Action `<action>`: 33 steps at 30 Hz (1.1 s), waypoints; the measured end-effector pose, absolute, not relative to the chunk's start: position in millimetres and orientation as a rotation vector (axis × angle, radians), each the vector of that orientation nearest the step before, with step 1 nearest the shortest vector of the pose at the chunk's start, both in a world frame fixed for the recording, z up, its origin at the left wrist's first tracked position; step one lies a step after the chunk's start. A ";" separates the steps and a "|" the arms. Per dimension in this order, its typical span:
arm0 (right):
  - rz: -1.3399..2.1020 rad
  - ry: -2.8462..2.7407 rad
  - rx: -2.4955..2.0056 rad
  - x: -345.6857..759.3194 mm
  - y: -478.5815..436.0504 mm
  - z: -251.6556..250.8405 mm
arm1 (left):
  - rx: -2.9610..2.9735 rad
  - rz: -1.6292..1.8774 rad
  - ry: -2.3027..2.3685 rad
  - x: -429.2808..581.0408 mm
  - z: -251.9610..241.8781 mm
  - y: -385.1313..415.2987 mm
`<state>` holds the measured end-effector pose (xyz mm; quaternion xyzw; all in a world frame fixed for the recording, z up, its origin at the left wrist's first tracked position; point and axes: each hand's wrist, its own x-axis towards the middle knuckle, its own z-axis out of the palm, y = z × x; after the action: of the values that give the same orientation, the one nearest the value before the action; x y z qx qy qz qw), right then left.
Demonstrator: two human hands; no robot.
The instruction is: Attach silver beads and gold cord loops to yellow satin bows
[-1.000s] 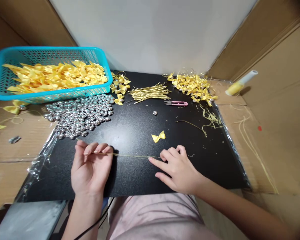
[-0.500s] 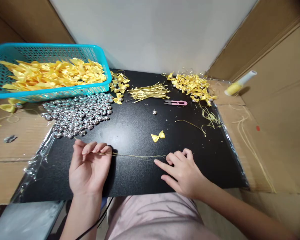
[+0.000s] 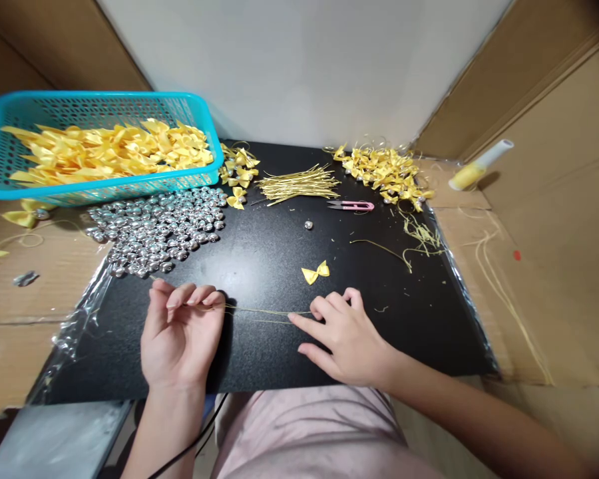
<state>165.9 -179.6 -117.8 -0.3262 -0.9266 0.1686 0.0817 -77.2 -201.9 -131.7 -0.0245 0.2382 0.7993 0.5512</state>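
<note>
Palm up, my left hand (image 3: 182,329) has its fingers curled over thin gold threads (image 3: 259,311), and a short end sticks out past the thumb. The threads run right, low over the black tabletop, to my right hand (image 3: 342,336). That hand is palm down with thumb and index finger spread and the other fingers bent; its index fingertip touches a thread. Whether the bent fingers pinch the threads is hidden. Just beyond the right hand lies a yellow ribbon bow (image 3: 315,272). Farther back sits a single silver bell-like bead (image 3: 308,225).
A blue basket (image 3: 218,156) of yellow bows stands back left, behind many silver beads (image 3: 154,229). Gold cords (image 3: 299,184), pink thread snips (image 3: 351,206) and finished-looking bows with beads (image 3: 384,173) lie at the back. Thread scraps (image 3: 422,234) and a white-and-yellow tube (image 3: 482,165) are at right.
My right hand has slid left along the threads, closer to my left hand. My left hand has barely moved and keeps hold of the threads.
</note>
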 end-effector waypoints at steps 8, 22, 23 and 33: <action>0.282 -2.792 -0.951 176.0 -184.8 -121.1 | -0.064 1.901 0.557 -77.3 -131.1 -201.3; 0.208 -2.800 -0.934 186.1 -185.4 -122.6 | -0.088 1.916 0.569 -77.2 -130.6 -200.8; 0.208 -2.799 -0.935 186.8 -185.7 -122.6 | -0.088 1.916 0.569 -77.0 -130.7 -200.7; 0.265 -2.771 -0.961 191.5 -189.3 -123.8 | -0.088 1.918 0.561 -77.3 -131.5 -201.2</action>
<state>191.5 -189.3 -123.8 -0.3247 -0.9364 0.0895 0.0984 -77.3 -201.2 -131.5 -0.0371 0.2361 0.8069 0.5401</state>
